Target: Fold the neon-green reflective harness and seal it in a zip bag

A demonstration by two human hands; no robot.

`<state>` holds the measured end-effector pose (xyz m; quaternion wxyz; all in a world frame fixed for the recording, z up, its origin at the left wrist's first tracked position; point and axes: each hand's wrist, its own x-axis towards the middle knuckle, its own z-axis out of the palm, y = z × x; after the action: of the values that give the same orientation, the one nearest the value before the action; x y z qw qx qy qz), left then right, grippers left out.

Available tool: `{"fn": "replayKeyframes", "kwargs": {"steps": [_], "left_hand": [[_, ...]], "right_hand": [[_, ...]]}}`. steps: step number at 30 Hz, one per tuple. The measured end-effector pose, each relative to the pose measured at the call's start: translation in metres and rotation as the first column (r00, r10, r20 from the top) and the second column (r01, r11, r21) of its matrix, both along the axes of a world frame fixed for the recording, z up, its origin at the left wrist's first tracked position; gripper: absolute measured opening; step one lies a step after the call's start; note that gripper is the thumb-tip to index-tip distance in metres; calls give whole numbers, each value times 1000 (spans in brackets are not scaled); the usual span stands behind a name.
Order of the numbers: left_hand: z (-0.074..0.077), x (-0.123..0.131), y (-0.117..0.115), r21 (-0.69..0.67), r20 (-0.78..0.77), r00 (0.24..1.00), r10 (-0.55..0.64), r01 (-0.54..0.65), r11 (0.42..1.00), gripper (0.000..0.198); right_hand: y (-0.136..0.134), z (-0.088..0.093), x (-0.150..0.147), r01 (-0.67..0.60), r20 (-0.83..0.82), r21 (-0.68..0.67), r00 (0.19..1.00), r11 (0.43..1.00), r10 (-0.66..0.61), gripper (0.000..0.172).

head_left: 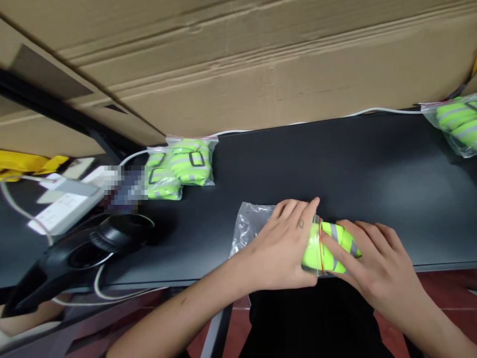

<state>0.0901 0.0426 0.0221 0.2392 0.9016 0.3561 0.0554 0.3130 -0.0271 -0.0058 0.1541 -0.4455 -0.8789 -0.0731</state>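
A rolled neon-yellow reflective vest (330, 248) with grey stripes and a red rubber band lies across the black table (335, 164), held between my hands. My left hand (283, 243) grips its left end through a clear zip bag (249, 223), which seems drawn over that end. My right hand (372, 263) wraps the roll's right end, fingers on the bare fabric. Part of the roll is hidden under my fingers.
Sealed bags of folded neon vests (190, 161) lie at the table's far edge, and another (456, 124) sits at the right. A white power strip (63, 209), a black plastic object (85, 253) and white cables lie left. A cardboard sheet (223, 64) stands behind.
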Motion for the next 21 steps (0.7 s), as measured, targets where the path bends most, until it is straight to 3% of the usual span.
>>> {"fn": "replayKeyframes", "kwargs": {"steps": [6, 13, 17, 21], "left_hand": [[-2, 1, -1, 45, -4, 999, 41, -41, 998, 105], [-6, 2, 0, 43, 28, 999, -29, 28, 999, 101], [-9, -3, -1, 16, 33, 999, 21, -21, 1000, 103], [-10, -4, -4, 65, 33, 996, 83, -85, 994, 99]], "right_hand": [[-10, 4, -7, 51, -2, -16, 999, 999, -51, 48], [14, 6, -20, -20, 16, -25, 1000, 999, 20, 41], [13, 0, -10, -111, -36, -68, 993, 991, 109, 39], [2, -5, 8, -42, -20, -106, 999, 994, 40, 50]]}}
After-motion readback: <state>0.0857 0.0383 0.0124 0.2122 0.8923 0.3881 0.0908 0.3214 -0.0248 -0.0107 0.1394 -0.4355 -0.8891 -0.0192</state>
